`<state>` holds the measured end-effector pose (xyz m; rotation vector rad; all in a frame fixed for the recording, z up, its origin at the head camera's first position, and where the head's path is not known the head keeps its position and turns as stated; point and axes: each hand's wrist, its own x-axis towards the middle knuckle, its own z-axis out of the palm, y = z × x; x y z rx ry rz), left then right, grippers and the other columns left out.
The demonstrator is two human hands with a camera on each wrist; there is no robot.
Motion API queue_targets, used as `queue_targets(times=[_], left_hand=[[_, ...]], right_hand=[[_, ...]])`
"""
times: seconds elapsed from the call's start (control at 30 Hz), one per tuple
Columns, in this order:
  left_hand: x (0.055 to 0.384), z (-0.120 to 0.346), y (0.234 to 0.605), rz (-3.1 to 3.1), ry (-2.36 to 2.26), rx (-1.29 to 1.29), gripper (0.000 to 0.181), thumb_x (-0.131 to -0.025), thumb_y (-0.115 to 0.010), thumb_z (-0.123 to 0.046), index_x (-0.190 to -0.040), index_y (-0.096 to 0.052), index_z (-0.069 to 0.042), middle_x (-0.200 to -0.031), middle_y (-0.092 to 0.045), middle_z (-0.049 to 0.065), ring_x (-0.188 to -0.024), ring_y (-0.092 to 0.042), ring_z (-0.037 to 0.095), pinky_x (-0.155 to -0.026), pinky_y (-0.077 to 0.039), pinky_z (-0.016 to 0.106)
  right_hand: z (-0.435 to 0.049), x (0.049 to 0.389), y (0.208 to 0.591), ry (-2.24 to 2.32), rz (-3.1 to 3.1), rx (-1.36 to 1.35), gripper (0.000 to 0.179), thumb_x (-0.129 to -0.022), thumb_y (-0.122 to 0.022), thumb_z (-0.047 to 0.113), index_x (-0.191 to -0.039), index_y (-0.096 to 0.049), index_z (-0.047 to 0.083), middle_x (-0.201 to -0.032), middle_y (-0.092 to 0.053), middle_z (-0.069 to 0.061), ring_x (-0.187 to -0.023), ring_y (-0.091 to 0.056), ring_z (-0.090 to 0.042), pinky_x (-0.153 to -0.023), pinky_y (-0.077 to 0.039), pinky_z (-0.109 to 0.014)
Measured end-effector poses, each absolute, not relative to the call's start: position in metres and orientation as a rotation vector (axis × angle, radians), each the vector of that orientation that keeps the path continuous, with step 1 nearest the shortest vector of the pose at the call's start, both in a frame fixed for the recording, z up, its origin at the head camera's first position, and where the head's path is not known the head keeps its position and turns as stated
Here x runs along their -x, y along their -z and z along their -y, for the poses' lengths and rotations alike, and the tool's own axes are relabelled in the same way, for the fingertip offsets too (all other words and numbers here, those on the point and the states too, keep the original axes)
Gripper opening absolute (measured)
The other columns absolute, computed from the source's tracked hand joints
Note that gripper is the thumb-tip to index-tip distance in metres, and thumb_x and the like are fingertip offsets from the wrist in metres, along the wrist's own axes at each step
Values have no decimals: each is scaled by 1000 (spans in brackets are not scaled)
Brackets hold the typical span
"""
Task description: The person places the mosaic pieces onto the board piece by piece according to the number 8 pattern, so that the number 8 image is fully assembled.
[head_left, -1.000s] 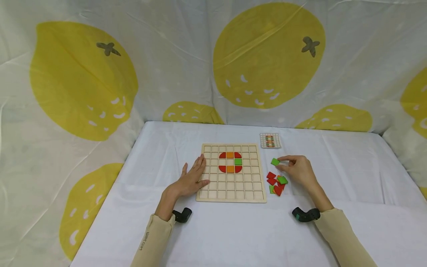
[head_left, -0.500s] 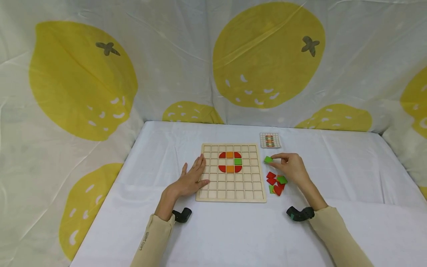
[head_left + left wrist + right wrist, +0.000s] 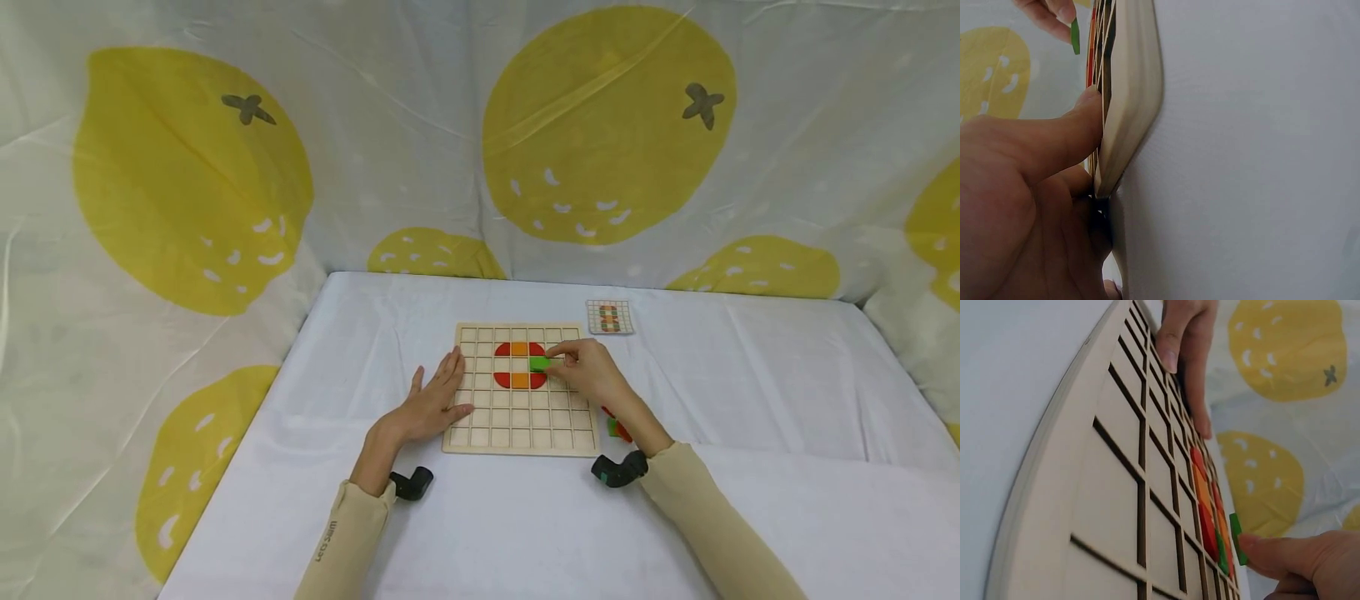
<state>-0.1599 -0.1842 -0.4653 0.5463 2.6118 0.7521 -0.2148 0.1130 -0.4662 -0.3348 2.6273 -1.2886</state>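
Just right of frame centre, my right hand (image 3: 588, 367) pinches a green tile (image 3: 538, 364) above the gridded board (image 3: 521, 417). My left hand (image 3: 429, 404), fingers extended, rests along its left edge. White cloth (image 3: 780, 375) spreads rightward.

Left hand (image 3: 1025, 187), touching board (image 3: 1134, 81); right hand (image 3: 1051, 14), pinching tile (image 3: 1075, 37)

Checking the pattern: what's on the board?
Red tiles, orange tiles, a green tile, the left hand. The right hand, pinching another green tile, hides part of the board from the head camera.
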Motion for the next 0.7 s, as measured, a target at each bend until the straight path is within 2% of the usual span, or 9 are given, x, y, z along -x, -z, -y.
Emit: queue_targets(times=[0.2,0.53,0.7], left_hand=[[160,184,466,-2617,-759,-542,84,-108,-54,-29,-162,-1,7,-174,8,20,-162,3,39,-124,9,69],[159,183,464,-2618,-734,-524,83,-109,-53,-31,-163,-1,5,-174,9,16,-163,4,36,-125,9,69],[163,186,474,-2605,-777,-522,85,-108,-52,-33,-164,2,2,-175,12,14,-163,7,34,-125,13,66]], right_hand=[[-88,218,468,1307,-2572,419,29,-94,-78,19,-119,-77,5,-56,-36,4,-51,-34,-12,-52,-30,-23],[-69,224,476,1299,-2576,471,28,-95,-77,18,-120,-77,6,-59,-36,4,-55,-34,-11,-56,-30,-24],[-68,224,476,1317,-2585,459,27,-94,-78,19,-119,-78,8,-60,-36,4,-58,-33,-12,-59,-29,-26]])
